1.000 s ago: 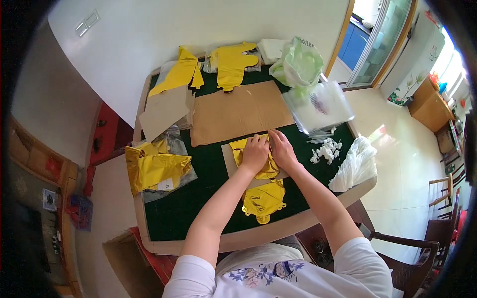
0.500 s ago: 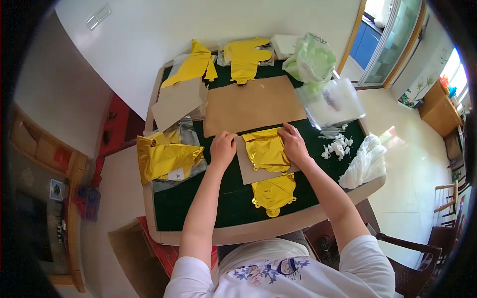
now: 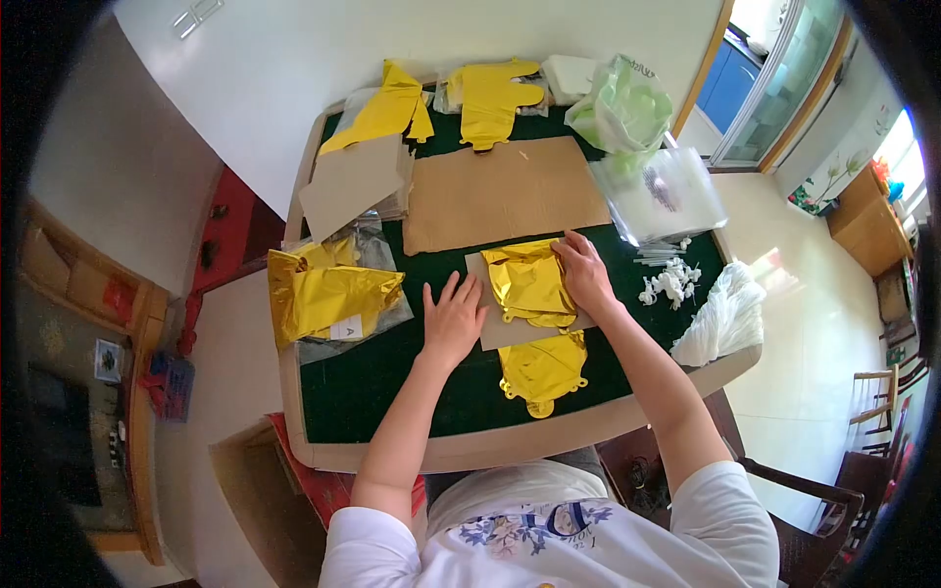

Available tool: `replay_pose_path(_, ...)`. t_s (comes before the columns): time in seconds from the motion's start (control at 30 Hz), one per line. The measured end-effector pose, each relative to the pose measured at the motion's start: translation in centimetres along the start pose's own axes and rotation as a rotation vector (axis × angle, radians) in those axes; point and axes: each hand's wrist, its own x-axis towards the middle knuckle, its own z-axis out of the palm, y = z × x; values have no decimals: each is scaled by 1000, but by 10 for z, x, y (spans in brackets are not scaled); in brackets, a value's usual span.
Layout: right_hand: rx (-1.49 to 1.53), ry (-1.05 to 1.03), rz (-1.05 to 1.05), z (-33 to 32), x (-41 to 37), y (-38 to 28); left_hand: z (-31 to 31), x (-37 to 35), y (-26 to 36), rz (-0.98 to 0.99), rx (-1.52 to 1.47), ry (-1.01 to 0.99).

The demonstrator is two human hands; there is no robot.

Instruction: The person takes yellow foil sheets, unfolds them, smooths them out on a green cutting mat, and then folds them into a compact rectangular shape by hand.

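A gold foil balloon (image 3: 530, 281) lies folded on a small grey-brown cardboard sheet (image 3: 490, 336). More gold foil with small tabs (image 3: 542, 370) spreads below the sheet on the green tabletop; whether the two pieces join is hidden. My right hand (image 3: 586, 273) has its fingers closed at the balloon's upper right edge. On the other side, my left hand (image 3: 454, 319) lies flat with fingers spread, beside the sheet's left edge and holding nothing.
A large cardboard piece (image 3: 505, 196) lies ahead, with stacked card sheets (image 3: 351, 186) to its left. Foil packs (image 3: 343, 299) rest at left. Clear plastic bags (image 3: 667, 196), white sticks and small clips (image 3: 672, 281), and a white plastic bundle (image 3: 722, 314) line the right side.
My left hand has let go of the cardboard's upper left corner, moved down and opened flat. The right hand stays at the upper right edge of the foil.
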Motion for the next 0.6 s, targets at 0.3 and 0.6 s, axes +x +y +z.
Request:
replay_pose_path(0.3, 3, 24, -22, 0, 0, 0, -11, 19, -5, -15, -51, -34)
replay_pose_path(0.6, 12, 26, -17, -1, 0, 0, 13, 63, 10, 153, -137, 19)
